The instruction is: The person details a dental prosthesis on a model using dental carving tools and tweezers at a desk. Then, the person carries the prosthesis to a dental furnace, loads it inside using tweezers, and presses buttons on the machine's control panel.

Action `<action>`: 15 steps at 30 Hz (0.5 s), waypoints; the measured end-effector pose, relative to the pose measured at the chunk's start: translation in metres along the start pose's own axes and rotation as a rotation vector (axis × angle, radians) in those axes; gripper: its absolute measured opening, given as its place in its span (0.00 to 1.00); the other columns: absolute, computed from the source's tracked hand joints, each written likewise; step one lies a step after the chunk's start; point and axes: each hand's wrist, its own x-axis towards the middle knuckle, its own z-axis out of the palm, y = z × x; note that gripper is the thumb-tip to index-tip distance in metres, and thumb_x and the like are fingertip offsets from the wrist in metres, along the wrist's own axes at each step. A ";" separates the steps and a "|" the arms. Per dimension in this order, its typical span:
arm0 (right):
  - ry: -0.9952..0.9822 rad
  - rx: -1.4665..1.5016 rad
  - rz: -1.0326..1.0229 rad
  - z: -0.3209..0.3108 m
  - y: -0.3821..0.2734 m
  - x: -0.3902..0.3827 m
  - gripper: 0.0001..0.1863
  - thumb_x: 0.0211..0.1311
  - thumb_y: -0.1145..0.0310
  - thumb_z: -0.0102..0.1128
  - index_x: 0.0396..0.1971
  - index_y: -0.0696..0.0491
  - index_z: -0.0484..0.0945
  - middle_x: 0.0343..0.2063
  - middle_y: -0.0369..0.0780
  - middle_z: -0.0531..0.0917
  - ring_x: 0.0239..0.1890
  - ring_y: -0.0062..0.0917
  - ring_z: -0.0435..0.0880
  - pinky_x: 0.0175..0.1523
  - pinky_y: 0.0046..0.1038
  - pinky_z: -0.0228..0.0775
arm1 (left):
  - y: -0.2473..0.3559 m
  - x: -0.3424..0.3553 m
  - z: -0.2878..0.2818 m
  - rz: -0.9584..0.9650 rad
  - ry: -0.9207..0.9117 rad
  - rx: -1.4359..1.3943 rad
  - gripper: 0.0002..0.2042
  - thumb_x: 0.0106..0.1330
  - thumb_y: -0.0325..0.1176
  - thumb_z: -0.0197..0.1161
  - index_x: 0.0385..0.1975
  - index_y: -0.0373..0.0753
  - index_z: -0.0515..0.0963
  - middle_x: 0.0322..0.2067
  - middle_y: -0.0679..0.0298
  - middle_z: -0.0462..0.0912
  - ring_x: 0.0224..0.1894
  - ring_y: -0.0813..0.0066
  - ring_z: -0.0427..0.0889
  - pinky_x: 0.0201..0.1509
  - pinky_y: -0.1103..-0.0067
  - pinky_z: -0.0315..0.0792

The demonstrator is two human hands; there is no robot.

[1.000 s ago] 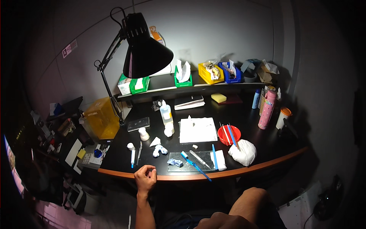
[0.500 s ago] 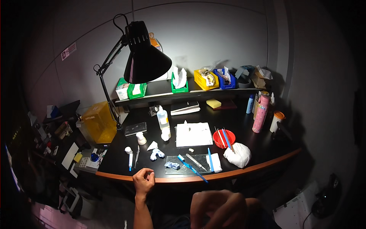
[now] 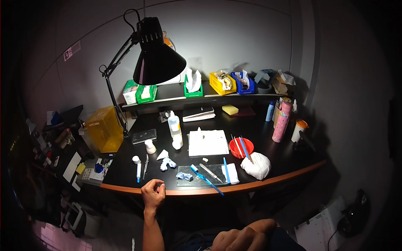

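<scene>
My left hand (image 3: 153, 194) rests at the desk's wooden front edge in a loose fist, with nothing visible in it. Low in the picture, close to my body, my right hand (image 3: 240, 240) is curled with its knuckles up; its fingertips are hidden and the lower edge cuts it off. Between and beyond the hands lies a glass plate (image 3: 197, 183) bearing a crumpled blue-white lump (image 3: 184, 176). A blue toothbrush (image 3: 205, 179) crosses the plate and juts over the edge. Beside it are a slim pale tool (image 3: 211, 172) and a blue stick (image 3: 226, 170) on folded white paper (image 3: 233, 175).
Farther back stand a white pad (image 3: 208, 144), a red bowl (image 3: 248, 145) with sticks, a white bundle (image 3: 257, 166) and a clear bottle (image 3: 174, 126). A thin knife (image 3: 145, 167) lies left. A black lamp (image 3: 159, 62) overhangs the desk; a pink flask (image 3: 282, 123) stands right.
My right hand has dropped lower and closer to my body, more of it now out of the picture. The left hand keeps its place at the edge. The whole view has shifted slightly.
</scene>
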 end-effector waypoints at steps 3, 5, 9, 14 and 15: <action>-0.247 0.036 0.115 -0.003 -0.008 0.020 0.16 0.74 0.72 0.60 0.22 0.61 0.82 0.17 0.50 0.83 0.13 0.32 0.82 0.20 0.26 0.77 | 0.001 0.002 0.000 0.005 -0.015 -0.002 0.01 0.59 0.23 0.68 0.28 0.32 0.84 0.18 0.64 0.77 0.17 0.80 0.74 0.23 0.80 0.65; -0.257 0.069 0.241 0.002 -0.014 0.034 0.13 0.74 0.77 0.55 0.27 0.63 0.83 0.16 0.49 0.82 0.14 0.33 0.83 0.22 0.29 0.80 | 0.006 0.006 0.003 0.022 -0.030 -0.010 0.01 0.59 0.23 0.68 0.29 0.32 0.84 0.18 0.64 0.77 0.17 0.80 0.73 0.23 0.80 0.65; -0.172 0.151 0.136 0.006 -0.003 0.016 0.15 0.75 0.79 0.53 0.28 0.64 0.85 0.17 0.49 0.83 0.15 0.34 0.83 0.22 0.29 0.80 | -0.002 -0.002 0.001 -0.002 -0.013 -0.001 0.01 0.60 0.22 0.68 0.29 0.32 0.83 0.18 0.64 0.77 0.17 0.80 0.73 0.23 0.79 0.64; -0.563 0.165 0.181 -0.002 -0.015 0.044 0.18 0.77 0.77 0.53 0.26 0.63 0.87 0.20 0.51 0.85 0.16 0.34 0.84 0.21 0.26 0.79 | 0.000 -0.012 -0.008 -0.034 -0.033 -0.004 0.01 0.60 0.22 0.68 0.29 0.32 0.83 0.18 0.65 0.75 0.18 0.81 0.72 0.23 0.79 0.63; -0.543 0.139 0.173 0.004 -0.018 0.043 0.18 0.77 0.77 0.53 0.26 0.63 0.87 0.20 0.51 0.85 0.16 0.34 0.84 0.21 0.26 0.79 | 0.001 -0.008 -0.007 -0.031 -0.045 -0.002 0.01 0.60 0.22 0.68 0.29 0.32 0.83 0.18 0.65 0.75 0.18 0.81 0.72 0.23 0.79 0.63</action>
